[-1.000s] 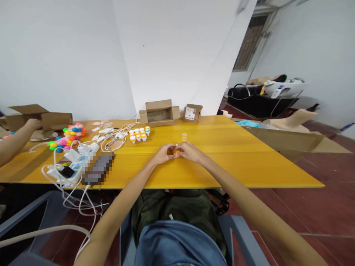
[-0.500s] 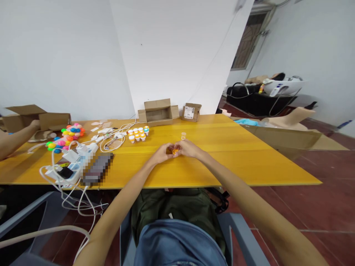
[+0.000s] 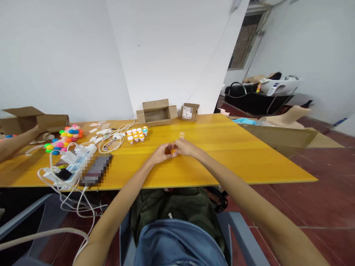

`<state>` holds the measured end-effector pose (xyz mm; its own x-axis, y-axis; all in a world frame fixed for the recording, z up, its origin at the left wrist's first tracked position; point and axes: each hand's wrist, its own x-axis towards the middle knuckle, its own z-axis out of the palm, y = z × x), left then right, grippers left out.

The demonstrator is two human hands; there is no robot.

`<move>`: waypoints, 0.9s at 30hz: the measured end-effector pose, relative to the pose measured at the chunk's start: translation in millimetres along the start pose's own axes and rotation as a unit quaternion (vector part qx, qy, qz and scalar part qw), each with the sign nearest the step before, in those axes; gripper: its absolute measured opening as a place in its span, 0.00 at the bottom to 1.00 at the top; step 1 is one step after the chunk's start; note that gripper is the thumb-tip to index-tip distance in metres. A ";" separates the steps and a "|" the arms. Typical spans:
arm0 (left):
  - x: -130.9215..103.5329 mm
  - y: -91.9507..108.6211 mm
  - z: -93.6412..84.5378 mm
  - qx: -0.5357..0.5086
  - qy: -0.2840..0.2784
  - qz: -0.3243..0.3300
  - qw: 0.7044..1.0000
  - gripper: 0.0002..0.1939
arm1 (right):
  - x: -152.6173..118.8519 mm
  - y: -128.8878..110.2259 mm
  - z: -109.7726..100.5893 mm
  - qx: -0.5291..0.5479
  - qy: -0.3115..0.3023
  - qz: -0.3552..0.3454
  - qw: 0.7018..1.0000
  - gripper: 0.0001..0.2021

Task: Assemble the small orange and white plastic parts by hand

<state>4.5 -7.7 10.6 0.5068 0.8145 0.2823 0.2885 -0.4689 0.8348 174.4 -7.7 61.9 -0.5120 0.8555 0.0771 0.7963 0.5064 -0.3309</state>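
My left hand (image 3: 158,154) and my right hand (image 3: 185,147) meet at the middle of the yellow table (image 3: 222,155). Between the fingertips of both sits a small orange piece (image 3: 172,151); its exact shape is hidden by the fingers. Just behind my right hand stands a small clear cup (image 3: 182,135). A cluster of several small white and orange containers (image 3: 136,135) stands to the far left of my hands.
Two open cardboard boxes (image 3: 156,112) (image 3: 189,111) stand at the table's back edge. White cables and chargers (image 3: 83,155), bright plastic balls (image 3: 65,136) and a blurred dark device (image 3: 95,170) crowd the left side. Another person's arm (image 3: 15,142) reaches toward a box (image 3: 30,120) at far left.
My hands stay together on the orange piece, fingers shifting slightly. The view drifts a little, so the scene sits slightly further left in the frame.
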 end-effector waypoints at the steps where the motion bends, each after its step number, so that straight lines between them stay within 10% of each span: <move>1: 0.1 -0.8 0.0 0.002 -0.001 -0.001 1.000 0.15 | 0.1 -1.9 -2.0 -0.008 -0.008 0.005 1.000 0.06; 27: -1.1 0.7 -1.3 0.021 0.008 0.023 0.999 0.13 | 2.0 -3.2 0.1 0.039 0.014 0.023 0.999 0.07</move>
<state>3.1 -8.5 11.4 0.5073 0.7967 0.3285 0.2990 -0.5202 0.8000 170.8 -7.6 63.0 -0.4659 0.8807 0.0854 0.7907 0.4577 -0.4066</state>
